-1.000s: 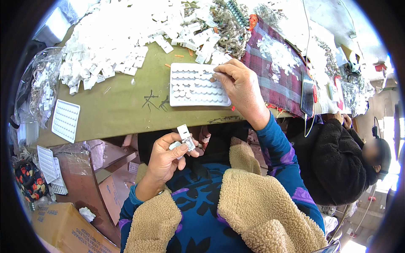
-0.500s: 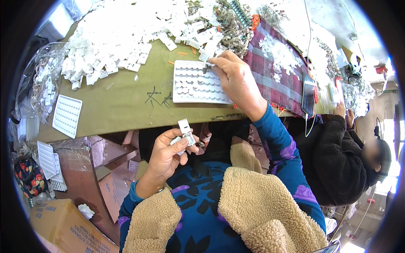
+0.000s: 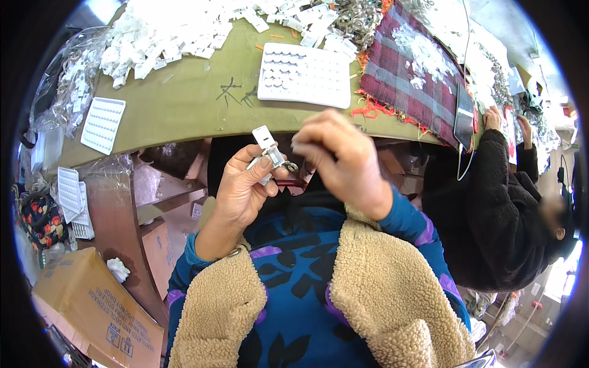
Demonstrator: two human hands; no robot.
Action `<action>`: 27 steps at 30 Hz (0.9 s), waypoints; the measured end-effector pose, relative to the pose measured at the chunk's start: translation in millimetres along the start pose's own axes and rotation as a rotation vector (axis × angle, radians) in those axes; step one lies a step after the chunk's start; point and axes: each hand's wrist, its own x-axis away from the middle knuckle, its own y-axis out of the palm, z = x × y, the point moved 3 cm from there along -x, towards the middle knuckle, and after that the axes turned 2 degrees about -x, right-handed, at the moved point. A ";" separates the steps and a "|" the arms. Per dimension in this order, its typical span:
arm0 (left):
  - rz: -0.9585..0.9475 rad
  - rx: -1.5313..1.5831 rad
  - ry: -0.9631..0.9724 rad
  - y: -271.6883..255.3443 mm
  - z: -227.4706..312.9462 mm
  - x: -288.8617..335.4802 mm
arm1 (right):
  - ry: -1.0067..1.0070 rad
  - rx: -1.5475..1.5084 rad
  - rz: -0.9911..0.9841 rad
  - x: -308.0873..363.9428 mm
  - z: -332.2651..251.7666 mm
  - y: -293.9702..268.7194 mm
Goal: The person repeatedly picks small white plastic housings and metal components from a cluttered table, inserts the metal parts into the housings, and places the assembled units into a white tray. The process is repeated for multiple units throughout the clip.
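Note:
My left hand [image 3: 242, 184] is closed around a small white plastic case [image 3: 266, 141], its flap with a dark slot standing up. A thin metallic loop or chain [image 3: 290, 166] hangs beside the case. My right hand [image 3: 343, 156] is just right of the case, slightly blurred, with fingertips pinched together. Whatever lies between those fingertips is too small and smeared to make out. Beyond both hands, on the green tabletop, lies a white tray [image 3: 334, 95] with rows of round pockets. Small round discs [image 3: 276, 80] sit in its left part.
White plastic pieces [image 3: 178, 37] are heaped at the back. A plaid cloth [image 3: 399, 73] with clear pieces and a phone [image 3: 464, 116] lie to the right, near a co-worker in black [image 3: 497, 227]. Another pocketed tray [image 3: 103, 126] and a cardboard box [image 3: 92, 306] are left.
My right hand has come back from the tray toward the case in my left hand. The left hand still holds the case. The view has shifted, so the table appears higher.

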 end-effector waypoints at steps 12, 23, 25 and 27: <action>-0.019 -0.012 -0.009 18.1 -12.4 19.8 | 0.176 -0.240 -0.020 30.9 -11.9 11.5; 0.084 -0.171 -0.008 15.7 -4.7 15.7 | -0.267 -0.023 0.120 24.3 -0.5 32.9; 0.153 -0.202 -0.007 14.2 -2.4 14.4 | -0.349 0.027 0.114 24.4 0.3 38.9; 0.213 -0.204 -0.016 11.3 1.3 10.6 | -0.390 0.050 0.130 20.7 -1.0 35.1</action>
